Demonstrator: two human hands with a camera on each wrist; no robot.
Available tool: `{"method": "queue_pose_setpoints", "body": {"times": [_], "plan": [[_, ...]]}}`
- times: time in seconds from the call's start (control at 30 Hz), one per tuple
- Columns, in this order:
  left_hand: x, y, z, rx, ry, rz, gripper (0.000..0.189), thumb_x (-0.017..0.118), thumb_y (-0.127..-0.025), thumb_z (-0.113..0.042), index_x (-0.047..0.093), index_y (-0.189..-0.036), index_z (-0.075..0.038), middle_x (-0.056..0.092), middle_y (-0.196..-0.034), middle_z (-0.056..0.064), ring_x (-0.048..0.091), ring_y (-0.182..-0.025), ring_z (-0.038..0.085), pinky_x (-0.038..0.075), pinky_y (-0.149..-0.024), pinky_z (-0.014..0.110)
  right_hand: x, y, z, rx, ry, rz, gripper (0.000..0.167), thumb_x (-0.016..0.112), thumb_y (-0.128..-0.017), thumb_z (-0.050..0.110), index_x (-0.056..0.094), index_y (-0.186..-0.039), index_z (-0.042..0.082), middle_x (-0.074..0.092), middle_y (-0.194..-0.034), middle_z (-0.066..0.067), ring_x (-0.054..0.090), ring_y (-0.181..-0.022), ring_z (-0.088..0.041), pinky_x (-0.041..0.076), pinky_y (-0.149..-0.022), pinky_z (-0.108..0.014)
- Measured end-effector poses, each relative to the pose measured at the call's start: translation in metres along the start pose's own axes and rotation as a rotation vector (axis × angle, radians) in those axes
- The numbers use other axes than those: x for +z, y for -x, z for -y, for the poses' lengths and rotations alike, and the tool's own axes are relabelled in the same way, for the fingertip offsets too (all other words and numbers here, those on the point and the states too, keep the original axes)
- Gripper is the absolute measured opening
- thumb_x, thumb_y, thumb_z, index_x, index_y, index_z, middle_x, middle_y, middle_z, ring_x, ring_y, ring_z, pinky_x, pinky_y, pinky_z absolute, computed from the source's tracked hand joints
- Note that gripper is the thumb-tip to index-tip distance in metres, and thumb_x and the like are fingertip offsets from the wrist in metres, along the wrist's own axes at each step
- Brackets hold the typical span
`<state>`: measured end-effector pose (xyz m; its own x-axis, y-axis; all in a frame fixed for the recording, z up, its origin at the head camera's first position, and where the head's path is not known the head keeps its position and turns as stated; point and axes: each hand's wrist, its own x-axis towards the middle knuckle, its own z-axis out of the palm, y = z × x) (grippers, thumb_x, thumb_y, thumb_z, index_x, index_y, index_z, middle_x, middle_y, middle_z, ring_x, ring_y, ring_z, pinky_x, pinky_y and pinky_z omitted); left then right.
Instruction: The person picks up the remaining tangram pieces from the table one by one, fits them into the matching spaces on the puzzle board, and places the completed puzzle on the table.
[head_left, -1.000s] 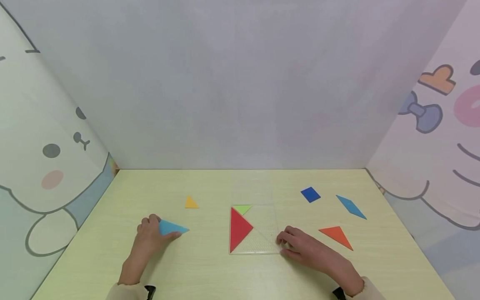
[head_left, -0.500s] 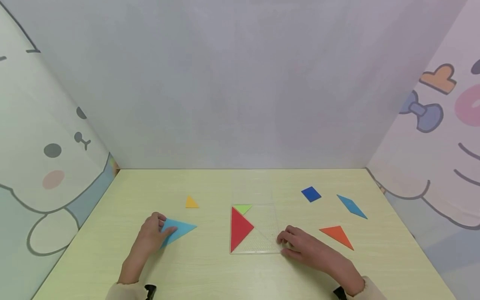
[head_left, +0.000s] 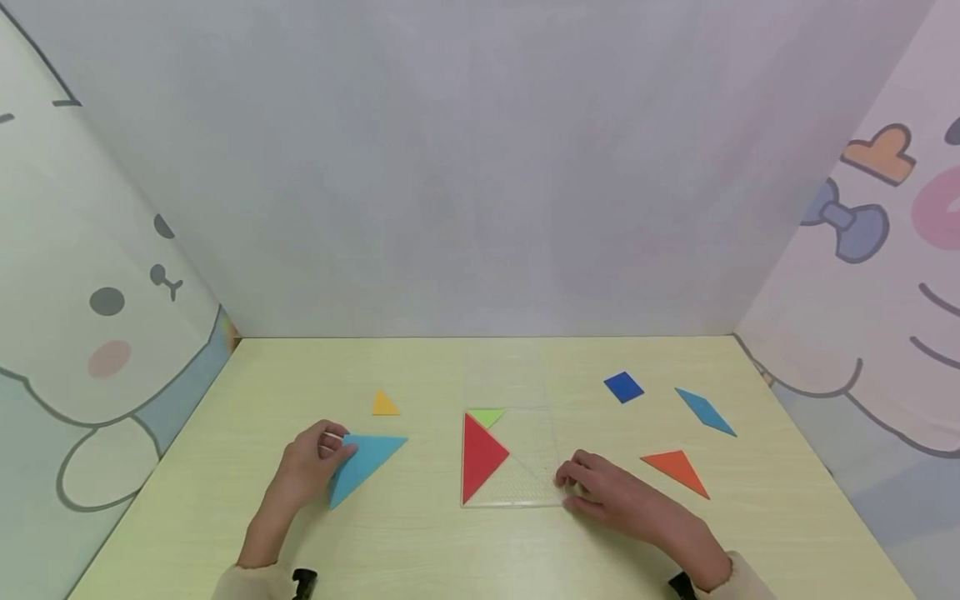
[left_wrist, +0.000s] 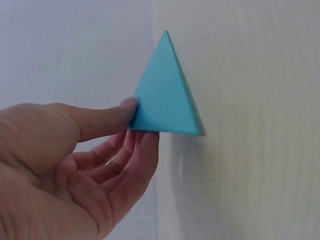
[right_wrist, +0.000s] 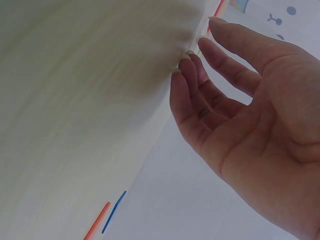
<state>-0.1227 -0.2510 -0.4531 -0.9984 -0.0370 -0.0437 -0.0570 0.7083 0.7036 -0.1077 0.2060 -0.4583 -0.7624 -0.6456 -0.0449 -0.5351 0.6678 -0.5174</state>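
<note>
My left hand (head_left: 306, 462) pinches a light blue triangle tile (head_left: 367, 462) by one edge, left of the clear tray. In the left wrist view the thumb lies on the face of the blue tile (left_wrist: 165, 95), fingers behind and below it; the tile stands off the table. My right hand (head_left: 618, 500), fingers curved, holds the clear square tray (head_left: 517, 505) at its right edge near the front corner. Inside the tray, a red triangle (head_left: 482, 458) lies along the left side and a light green triangle (head_left: 487, 417) at the top left.
A small yellow triangle (head_left: 386, 405) lies beyond my left hand. To the right of the tray are a dark blue square (head_left: 624, 387), a blue parallelogram (head_left: 705, 412) and an orange triangle (head_left: 678, 472). A clear sheet or lid (head_left: 504, 367) extends behind the tray. Walls border the table.
My left hand has raised the light blue triangle and turned it, moving it slightly right and showing more of its face. My right hand has stayed at the tray's edge.
</note>
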Motion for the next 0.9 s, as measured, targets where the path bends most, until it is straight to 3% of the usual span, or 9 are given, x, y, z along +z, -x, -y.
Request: {"method": "queue_pose_setpoints", "body": {"times": [0.23, 0.57, 0.9], "plan": [[0.002, -0.002, -0.007, -0.013, 0.119, 0.01, 0.03, 0.072, -0.097, -0.013, 0.062, -0.118, 0.005, 0.068, -0.1, 0.013, 0.068, -0.086, 0.024, 0.058, -0.067, 0.03, 0.0, 0.001, -0.001, -0.025, -0.001, -0.018, 0.017, 0.071, -0.099, 0.019, 0.064, -0.115, 0.018, 0.053, -0.103, 0.009, 0.051, -0.091, -0.007, 0.05, -0.079, -0.024], [0.008, 0.001, -0.018, 0.004, 0.194, 0.012, 0.025, 0.072, -0.097, -0.012, 0.066, -0.116, 0.003, 0.07, -0.099, 0.012, 0.071, -0.083, 0.023, 0.059, -0.066, 0.031, 0.001, 0.001, -0.001, -0.042, 0.003, -0.023, 0.017, 0.07, -0.1, 0.019, 0.063, -0.115, 0.018, 0.052, -0.104, 0.009, 0.05, -0.09, -0.006, 0.049, -0.079, -0.024], [0.02, -0.005, -0.024, 0.047, 0.252, 0.018, 0.02, 0.072, -0.097, -0.011, 0.068, -0.114, -0.002, 0.07, -0.096, 0.01, 0.07, -0.079, 0.019, 0.059, -0.066, 0.029, 0.0, 0.002, 0.001, -0.019, -0.005, -0.013, 0.018, 0.07, -0.099, 0.019, 0.063, -0.115, 0.018, 0.052, -0.104, 0.009, 0.051, -0.091, -0.007, 0.05, -0.08, -0.025]]}}
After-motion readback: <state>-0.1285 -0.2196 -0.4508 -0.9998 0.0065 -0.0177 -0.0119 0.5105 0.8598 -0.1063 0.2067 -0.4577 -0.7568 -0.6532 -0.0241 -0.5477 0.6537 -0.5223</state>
